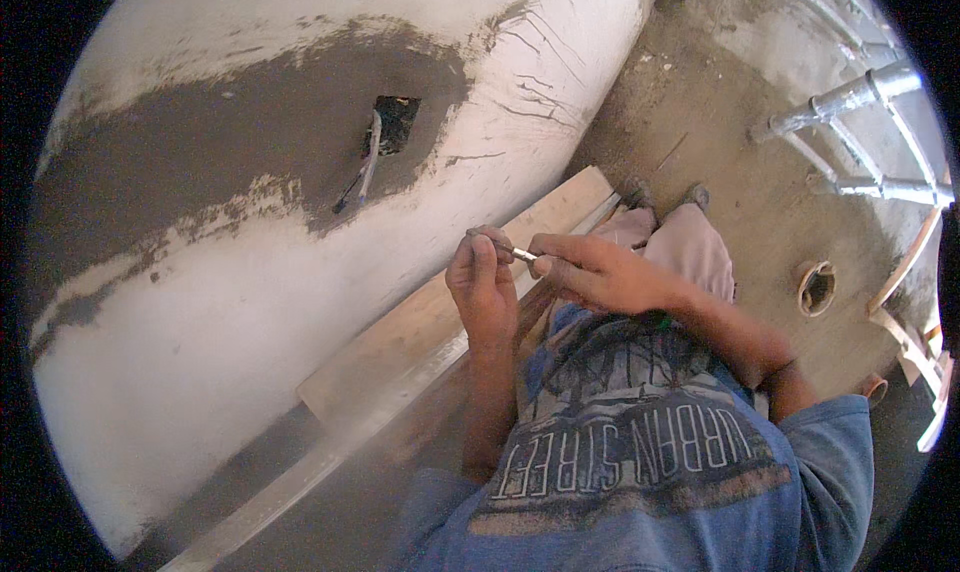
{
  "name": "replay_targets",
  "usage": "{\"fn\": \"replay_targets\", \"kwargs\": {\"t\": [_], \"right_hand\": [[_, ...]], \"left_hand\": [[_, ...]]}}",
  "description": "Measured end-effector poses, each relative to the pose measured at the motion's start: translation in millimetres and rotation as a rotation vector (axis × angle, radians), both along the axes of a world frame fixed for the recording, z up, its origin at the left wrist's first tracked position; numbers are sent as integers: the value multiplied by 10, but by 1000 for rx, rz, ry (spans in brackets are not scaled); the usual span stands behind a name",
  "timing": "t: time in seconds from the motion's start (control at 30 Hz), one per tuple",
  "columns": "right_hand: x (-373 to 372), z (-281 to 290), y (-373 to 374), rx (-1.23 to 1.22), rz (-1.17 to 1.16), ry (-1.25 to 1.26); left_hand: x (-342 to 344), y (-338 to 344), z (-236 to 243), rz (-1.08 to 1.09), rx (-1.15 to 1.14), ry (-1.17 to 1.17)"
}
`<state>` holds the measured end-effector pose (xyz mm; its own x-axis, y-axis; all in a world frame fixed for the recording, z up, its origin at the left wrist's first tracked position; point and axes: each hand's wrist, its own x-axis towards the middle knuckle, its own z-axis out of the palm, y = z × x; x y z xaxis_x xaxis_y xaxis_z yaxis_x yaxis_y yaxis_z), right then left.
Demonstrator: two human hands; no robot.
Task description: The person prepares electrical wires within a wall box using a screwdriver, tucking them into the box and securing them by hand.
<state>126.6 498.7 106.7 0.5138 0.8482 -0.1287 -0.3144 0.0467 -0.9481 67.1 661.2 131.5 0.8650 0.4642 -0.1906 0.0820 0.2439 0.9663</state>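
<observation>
My left hand (484, 284) and my right hand (602, 270) are raised close together in front of my chest. Between them runs a thin rod-like tool (522, 255), dark at the left end with a pale, shiny section near the right. Left fingers pinch the dark end, and right fingers are closed round the other end, which they partly hide. Its exact kind cannot be made out. Beyond my hands, a square box hole (402, 122) in the wall has wires (372, 157) hanging out of it.
Dark fresh plaster (250, 122) surrounds the hole on the white wall (200, 372). A wooden plank (385, 357) and a long pale bar (340, 447) lie along the wall's foot. Metal scaffolding (850, 102) stands at the far right, and a round ring-shaped object (803, 290) sits on the floor.
</observation>
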Motion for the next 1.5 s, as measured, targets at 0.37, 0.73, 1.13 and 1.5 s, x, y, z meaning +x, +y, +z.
{"fn": "replay_targets", "kwargs": {"t": [0.37, 0.73, 1.13, 1.5], "right_hand": [[159, -190, 445, 143, -209, -149], [322, -193, 1488, 127, -564, -106], [398, -129, 1465, 11, -409, -52], [453, -98, 1446, -56, -452, -158]], "left_hand": [[143, 206, 20, -46, 230, 211], [729, 579, 29, 150, 515, 193], [782, 653, 20, 146, 619, 227], [810, 677, 9, 125, 526, 195]]}}
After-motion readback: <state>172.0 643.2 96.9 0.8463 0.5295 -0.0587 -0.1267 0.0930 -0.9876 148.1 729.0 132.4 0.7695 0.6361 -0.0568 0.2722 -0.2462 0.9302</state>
